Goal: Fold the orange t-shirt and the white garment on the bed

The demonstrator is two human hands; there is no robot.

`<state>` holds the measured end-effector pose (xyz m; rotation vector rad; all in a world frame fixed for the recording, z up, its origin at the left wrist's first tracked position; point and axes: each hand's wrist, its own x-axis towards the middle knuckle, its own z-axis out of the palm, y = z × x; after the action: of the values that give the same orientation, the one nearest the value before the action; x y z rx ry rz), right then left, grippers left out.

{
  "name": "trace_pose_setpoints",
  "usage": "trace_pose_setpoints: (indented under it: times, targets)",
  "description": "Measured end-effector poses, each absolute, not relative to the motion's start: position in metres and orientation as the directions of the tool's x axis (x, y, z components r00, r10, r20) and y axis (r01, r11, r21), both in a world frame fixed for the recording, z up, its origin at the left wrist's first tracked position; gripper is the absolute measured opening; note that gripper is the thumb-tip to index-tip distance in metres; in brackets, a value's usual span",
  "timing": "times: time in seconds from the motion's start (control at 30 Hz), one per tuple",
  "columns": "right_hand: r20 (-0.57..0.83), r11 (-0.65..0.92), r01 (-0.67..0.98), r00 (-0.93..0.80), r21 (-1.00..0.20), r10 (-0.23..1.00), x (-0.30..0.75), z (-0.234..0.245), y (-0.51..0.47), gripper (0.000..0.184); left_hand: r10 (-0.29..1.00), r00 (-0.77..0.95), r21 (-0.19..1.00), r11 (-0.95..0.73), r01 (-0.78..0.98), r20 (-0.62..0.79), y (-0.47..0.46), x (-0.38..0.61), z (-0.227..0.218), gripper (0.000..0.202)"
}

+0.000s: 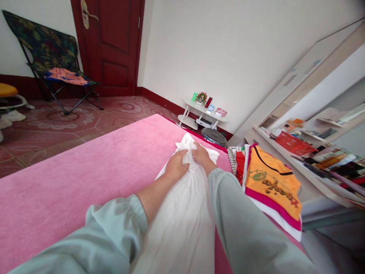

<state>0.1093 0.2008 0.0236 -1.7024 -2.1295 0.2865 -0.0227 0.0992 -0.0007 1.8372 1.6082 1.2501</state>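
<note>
A long white cloth garment (185, 213) lies lengthwise on the pink bed cover (114, 163), with fine creases along it. Its exact kind cannot be made out. Near its far end, my left hand (176, 166) has its fingers closed on the fabric. Just to the right, my right hand (201, 155) pinches the same white cloth, and the fabric bunches up beyond both hands. The fingertips are partly hidden in the folds.
Folded clothes with an orange top (273, 179) uppermost lie on the right, beside a cluttered dresser (285, 148) with a red basket (295, 143). Beyond the bed stand a small white table (199, 108), a round dark lid (213, 136) and a folding chair (48, 53).
</note>
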Motion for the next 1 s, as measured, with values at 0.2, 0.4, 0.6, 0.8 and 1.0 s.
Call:
trace_pose_setpoints:
  times: [0.2, 0.4, 0.6, 0.8, 1.0]
  targets:
    - [0.164, 0.2, 0.836, -0.134, -0.51, 0.977, 0.105, 0.019, 0.213, 0.038, 0.922, -0.045, 0.767, -0.293, 0.571, 0.386, 0.102, -0.024, -0.003, 0.05]
    - [0.149, 0.131, 0.65, -0.028, -0.748, 0.988, 0.11, 0.009, 0.208, 0.017, 0.923, -0.067, 0.777, -0.278, 0.564, 0.379, 0.102, -0.024, -0.004, 0.066]
    - [0.109, 0.089, 0.281, 0.057, -0.956, 0.992, 0.13, 0.013, 0.18, 0.014, 0.932, -0.123, 0.836, -0.241, 0.493, 0.342, 0.102, -0.024, -0.006, 0.088]
    - [0.023, 0.013, 0.077, 0.13, -0.997, 0.991, 0.157, 0.015, 0.166, 0.017, 0.907, -0.082, 0.786, -0.31, 0.535, 0.413, 0.104, -0.024, -0.008, 0.033]
    - [0.148, 0.122, 0.141, 0.192, -0.983, 0.97, 0.158, -0.003, 0.164, 0.018, 0.903, -0.12, 0.798, -0.294, 0.526, 0.412, 0.106, -0.025, -0.008, 0.028]
